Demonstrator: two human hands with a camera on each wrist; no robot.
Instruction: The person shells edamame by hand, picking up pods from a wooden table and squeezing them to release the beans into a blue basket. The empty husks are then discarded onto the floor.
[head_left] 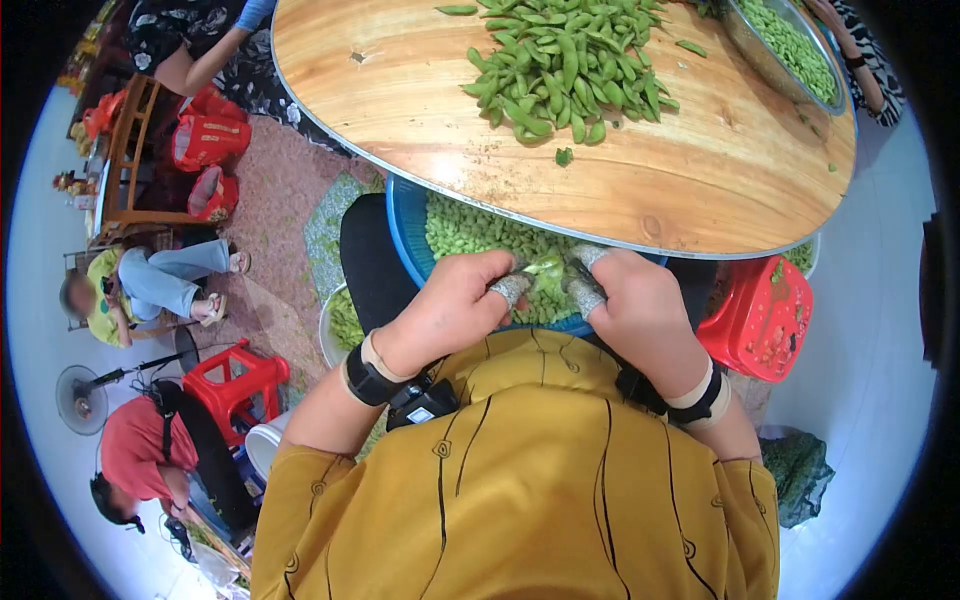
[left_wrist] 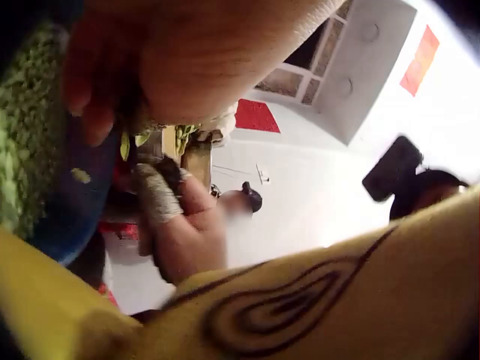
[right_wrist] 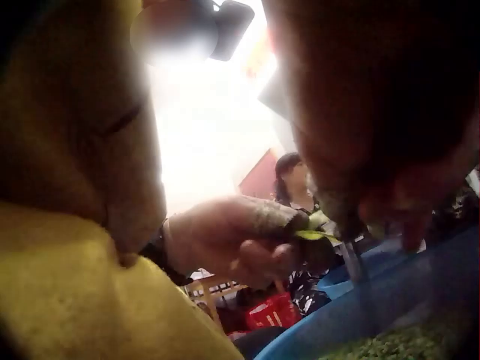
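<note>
Pod is pinched by your left hand and right hand, over blue basin of shelled beans.

To the left of the rounded wooden table, a speckled reddish floor carries a piece of wooden furniture, a red plastic stool and a standing fan that is farther away, while a brightly lit white wall rises beyond this table.
</note>
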